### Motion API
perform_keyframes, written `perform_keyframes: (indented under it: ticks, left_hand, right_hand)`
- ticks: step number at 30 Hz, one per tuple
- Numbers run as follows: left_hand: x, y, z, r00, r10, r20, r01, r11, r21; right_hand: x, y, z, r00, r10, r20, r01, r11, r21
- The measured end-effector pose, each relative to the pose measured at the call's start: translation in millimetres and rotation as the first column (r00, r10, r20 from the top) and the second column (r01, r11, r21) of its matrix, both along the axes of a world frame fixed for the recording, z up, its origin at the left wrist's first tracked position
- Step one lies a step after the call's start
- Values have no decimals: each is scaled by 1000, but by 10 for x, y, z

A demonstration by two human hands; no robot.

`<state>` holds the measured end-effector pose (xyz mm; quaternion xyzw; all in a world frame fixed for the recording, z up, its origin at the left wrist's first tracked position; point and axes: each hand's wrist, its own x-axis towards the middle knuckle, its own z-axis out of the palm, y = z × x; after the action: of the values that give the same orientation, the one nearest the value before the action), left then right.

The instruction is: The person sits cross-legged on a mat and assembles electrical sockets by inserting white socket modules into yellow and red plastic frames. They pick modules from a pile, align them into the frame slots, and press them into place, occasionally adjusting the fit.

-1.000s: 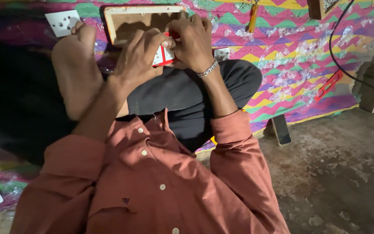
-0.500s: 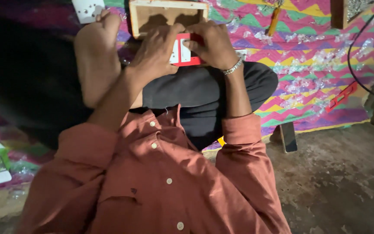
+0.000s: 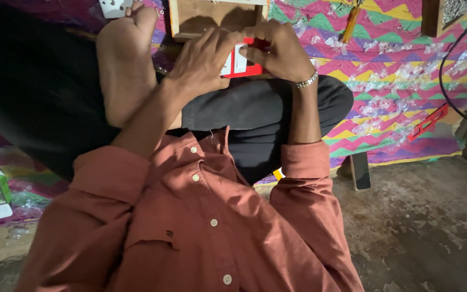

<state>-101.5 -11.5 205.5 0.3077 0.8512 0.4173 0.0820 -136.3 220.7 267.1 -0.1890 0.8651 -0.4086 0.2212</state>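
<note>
A person sits cross-legged on a zigzag-patterned mat (image 3: 395, 75). Both hands grasp a small red and white switch plate (image 3: 240, 62) just below a wooden box (image 3: 217, 19). The left hand (image 3: 204, 62) grips its left edge; the right hand (image 3: 277, 54), with a metal bracelet (image 3: 305, 82), pinches its right edge. A bare foot (image 3: 125, 65) rests left of the box.

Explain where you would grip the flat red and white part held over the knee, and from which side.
Grip the red and white part by its short ends, from either side, as the left hand and right hand do: it is flat, and that keeps its face clear.
</note>
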Motion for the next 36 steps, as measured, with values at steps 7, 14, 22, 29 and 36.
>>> perform_keyframes:
  ticks: [7, 14, 22, 29, 36]
  left_hand:
    - [-22, -10, 26, 1000, -2, 1, 2, 999, 40]
    - [-4, -39, 36, 1000, -3, -14, 3, 1000, 20]
    - [-5, -20, 16, 1000, 0, -10, 0, 999, 32]
    - [8, -16, -1, 999, 16, -32, -13, 997, 82]
    - [-9, -26, 6, 1000, 7, -23, -5, 998, 69]
  right_hand:
    - [-3, 4, 61, 997, 25, 76, -19, 997, -73]
    - [-9, -29, 35, 999, 51, 4, -51, 999, -20]
    - [-8, -9, 27, 998, 28, 57, -30, 999, 28]
    - [21, -8, 39, 995, -1, 95, 4, 999, -37]
    - [11, -3, 45, 998, 28, 51, -26, 998, -51]
